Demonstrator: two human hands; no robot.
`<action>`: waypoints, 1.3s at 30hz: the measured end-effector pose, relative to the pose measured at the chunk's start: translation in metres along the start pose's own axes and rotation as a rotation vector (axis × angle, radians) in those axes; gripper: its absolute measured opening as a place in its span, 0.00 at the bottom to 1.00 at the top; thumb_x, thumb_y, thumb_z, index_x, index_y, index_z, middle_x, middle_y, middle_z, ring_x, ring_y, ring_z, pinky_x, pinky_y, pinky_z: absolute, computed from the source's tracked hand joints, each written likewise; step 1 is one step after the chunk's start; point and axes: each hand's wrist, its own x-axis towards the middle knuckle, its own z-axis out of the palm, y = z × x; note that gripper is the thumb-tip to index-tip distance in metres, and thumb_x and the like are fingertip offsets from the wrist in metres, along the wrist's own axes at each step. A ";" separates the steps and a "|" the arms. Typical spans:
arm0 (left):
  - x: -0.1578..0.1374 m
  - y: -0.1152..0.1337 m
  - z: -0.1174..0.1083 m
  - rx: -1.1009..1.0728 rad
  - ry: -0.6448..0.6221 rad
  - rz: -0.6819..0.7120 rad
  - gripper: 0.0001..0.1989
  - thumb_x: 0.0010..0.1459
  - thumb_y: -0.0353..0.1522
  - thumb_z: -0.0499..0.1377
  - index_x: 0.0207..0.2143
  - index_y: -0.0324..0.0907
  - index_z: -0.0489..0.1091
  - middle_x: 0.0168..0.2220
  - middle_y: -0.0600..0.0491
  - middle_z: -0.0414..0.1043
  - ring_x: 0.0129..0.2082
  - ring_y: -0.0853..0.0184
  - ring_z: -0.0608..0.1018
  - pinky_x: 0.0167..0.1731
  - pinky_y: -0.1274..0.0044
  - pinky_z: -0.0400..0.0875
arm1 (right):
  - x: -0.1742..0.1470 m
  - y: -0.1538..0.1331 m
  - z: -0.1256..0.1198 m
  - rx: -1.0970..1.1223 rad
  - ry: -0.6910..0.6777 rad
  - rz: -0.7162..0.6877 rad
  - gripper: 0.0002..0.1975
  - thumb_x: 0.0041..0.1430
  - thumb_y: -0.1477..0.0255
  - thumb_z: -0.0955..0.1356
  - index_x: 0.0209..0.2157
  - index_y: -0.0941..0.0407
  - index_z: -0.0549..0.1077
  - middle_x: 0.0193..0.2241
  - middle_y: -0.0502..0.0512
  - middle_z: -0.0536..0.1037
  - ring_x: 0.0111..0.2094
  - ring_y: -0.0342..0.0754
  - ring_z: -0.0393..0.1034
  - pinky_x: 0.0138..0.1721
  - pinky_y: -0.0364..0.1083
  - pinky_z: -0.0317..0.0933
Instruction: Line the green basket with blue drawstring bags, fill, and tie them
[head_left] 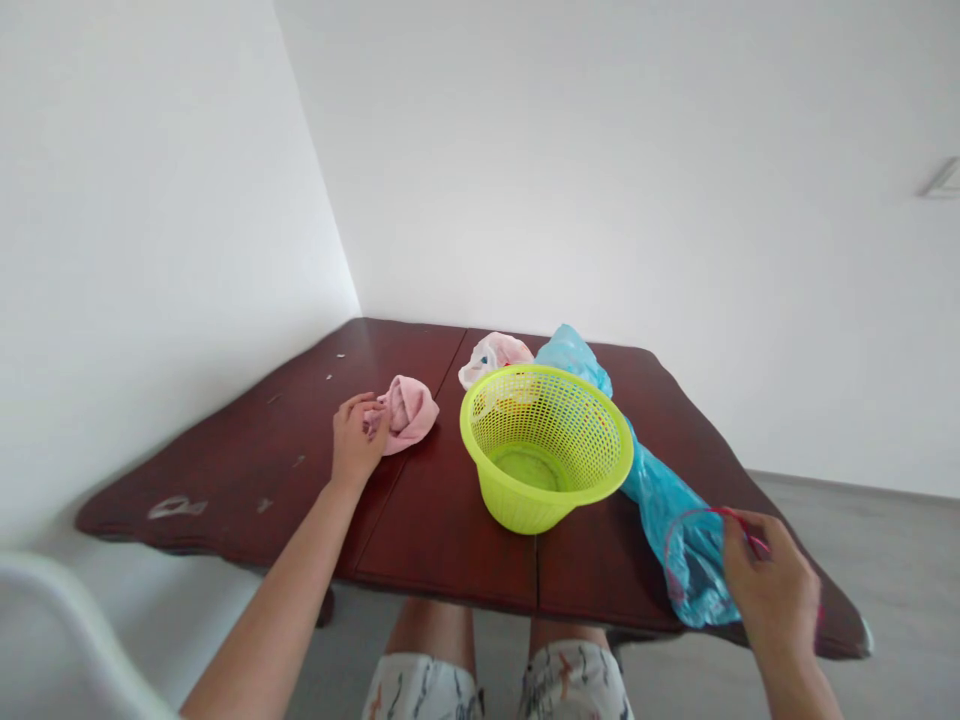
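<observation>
Rested a half-curled left hand (360, 435) against the pink cloth (412, 412), hard to tell whether gripping; held the blue bag (664, 485) by its red string (697, 511) in a nearly closed right hand (774, 575).

Before me spreads a glossy, dark red-brown wooden surface (442, 520) with wavy edges and pale marks (176, 507) at my left. A round, lime-green perforated plastic basket (521, 508) stands upright near its middle. To its left lies a crumpled pale-pink cloth (411, 410); behind, a white-and-pink plastic bag (491, 355); along the right, a long turquoise plastic bag (667, 490).
</observation>
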 end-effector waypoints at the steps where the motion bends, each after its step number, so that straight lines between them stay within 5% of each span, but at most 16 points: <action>1: 0.001 0.000 -0.002 -0.007 0.015 -0.010 0.13 0.75 0.43 0.63 0.50 0.44 0.77 0.64 0.37 0.78 0.68 0.45 0.77 0.73 0.51 0.71 | -0.001 -0.010 -0.010 0.027 0.022 0.032 0.22 0.68 0.48 0.72 0.46 0.52 0.85 0.35 0.59 0.86 0.39 0.63 0.82 0.48 0.58 0.69; 3: 0.002 0.000 -0.004 -0.033 0.022 -0.035 0.12 0.74 0.42 0.62 0.49 0.45 0.75 0.61 0.38 0.79 0.65 0.46 0.78 0.71 0.52 0.72 | -0.002 -0.026 -0.024 0.082 0.069 0.059 0.22 0.69 0.48 0.73 0.45 0.53 0.85 0.36 0.60 0.86 0.39 0.62 0.81 0.44 0.55 0.68; 6: 0.002 -0.003 -0.003 -0.066 -0.005 -0.070 0.10 0.72 0.41 0.60 0.48 0.45 0.74 0.56 0.41 0.81 0.60 0.47 0.80 0.66 0.55 0.76 | 0.001 -0.032 -0.027 0.150 0.044 -0.065 0.23 0.71 0.50 0.72 0.52 0.55 0.84 0.47 0.64 0.88 0.47 0.63 0.83 0.54 0.58 0.73; 9: 0.001 -0.004 -0.001 -0.074 -0.011 -0.107 0.11 0.71 0.41 0.60 0.48 0.45 0.74 0.53 0.42 0.81 0.56 0.49 0.81 0.60 0.58 0.78 | 0.000 -0.007 -0.009 -0.010 -0.146 -0.234 0.34 0.67 0.55 0.70 0.70 0.54 0.79 0.71 0.71 0.78 0.69 0.74 0.75 0.69 0.71 0.68; 11: 0.000 -0.005 -0.001 -0.077 -0.007 -0.136 0.12 0.71 0.41 0.60 0.49 0.45 0.75 0.53 0.43 0.81 0.54 0.50 0.82 0.57 0.61 0.79 | -0.007 0.020 0.010 -0.160 -0.313 -0.214 0.37 0.65 0.58 0.68 0.74 0.49 0.78 0.79 0.67 0.71 0.74 0.77 0.69 0.69 0.75 0.67; 16: -0.001 -0.005 -0.002 -0.079 -0.018 -0.200 0.15 0.73 0.44 0.61 0.51 0.43 0.77 0.51 0.44 0.82 0.46 0.55 0.82 0.50 0.66 0.79 | -0.040 0.055 0.051 -0.264 -0.433 -0.124 0.36 0.71 0.55 0.61 0.71 0.55 0.79 0.77 0.70 0.73 0.75 0.73 0.72 0.73 0.70 0.67; 21: 0.000 -0.001 -0.003 -0.098 -0.041 -0.238 0.16 0.71 0.43 0.63 0.51 0.43 0.80 0.47 0.46 0.83 0.40 0.58 0.81 0.44 0.68 0.77 | -0.056 0.021 0.066 -0.416 -0.369 -0.129 0.39 0.77 0.57 0.56 0.78 0.63 0.71 0.80 0.78 0.66 0.80 0.78 0.64 0.78 0.74 0.57; 24: 0.000 0.001 -0.004 -0.120 -0.035 -0.252 0.15 0.69 0.43 0.64 0.50 0.43 0.81 0.45 0.48 0.83 0.37 0.60 0.80 0.41 0.70 0.76 | -0.056 0.008 0.068 -0.361 -0.323 -0.130 0.35 0.76 0.57 0.59 0.71 0.62 0.76 0.75 0.77 0.74 0.74 0.75 0.71 0.74 0.71 0.64; 29: 0.000 0.006 -0.005 -0.147 0.010 -0.261 0.15 0.68 0.43 0.65 0.48 0.44 0.80 0.44 0.49 0.83 0.36 0.61 0.80 0.39 0.71 0.75 | -0.061 0.008 0.059 -0.046 -0.082 -0.181 0.20 0.72 0.57 0.69 0.49 0.56 0.86 0.61 0.69 0.86 0.60 0.69 0.79 0.64 0.65 0.72; 33: 0.005 0.026 -0.010 -0.196 0.140 -0.226 0.15 0.70 0.45 0.62 0.46 0.44 0.77 0.45 0.47 0.82 0.40 0.60 0.82 0.43 0.69 0.79 | -0.069 -0.005 0.039 0.129 0.069 -0.193 0.16 0.74 0.58 0.72 0.43 0.55 0.86 0.56 0.68 0.88 0.54 0.67 0.79 0.61 0.64 0.72; 36: -0.008 0.059 -0.029 -0.252 0.303 -0.166 0.14 0.74 0.46 0.60 0.45 0.45 0.73 0.46 0.46 0.80 0.46 0.57 0.83 0.51 0.65 0.81 | -0.077 -0.024 0.015 0.244 0.025 -0.170 0.13 0.73 0.59 0.74 0.41 0.54 0.84 0.53 0.68 0.87 0.53 0.66 0.79 0.59 0.63 0.71; 39: -0.062 0.108 -0.054 -0.437 0.262 -0.091 0.12 0.75 0.45 0.66 0.42 0.48 0.74 0.35 0.52 0.76 0.33 0.59 0.80 0.39 0.66 0.79 | -0.095 -0.051 -0.006 0.374 -0.160 -0.134 0.10 0.73 0.61 0.74 0.39 0.52 0.83 0.46 0.62 0.85 0.48 0.62 0.79 0.55 0.59 0.71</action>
